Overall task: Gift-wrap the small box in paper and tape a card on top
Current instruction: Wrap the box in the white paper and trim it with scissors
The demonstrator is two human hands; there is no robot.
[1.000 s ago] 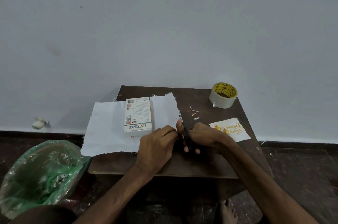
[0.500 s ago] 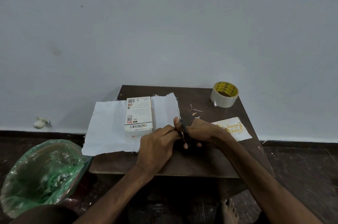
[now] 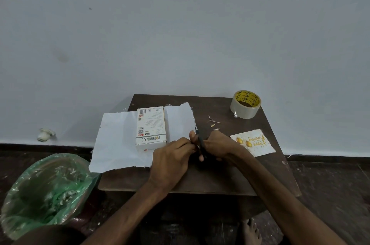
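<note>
At the right edge of the paper (image 3: 118, 140), the right hand (image 3: 218, 144) grips scissors (image 3: 200, 142) and the left hand (image 3: 170, 158) pinches the paper; the box (image 3: 151, 126) lies mid-paper. If the paper slackens, the cut may tear raggedly or wander toward the box.

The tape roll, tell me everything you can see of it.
The tape roll is a wide ring of clear-looking tape on a yellow core printed in black. It lies flat, hole up, at the far right corner of the dark table. A short loose end shows at its lower left. Nothing else touches it.
</note>
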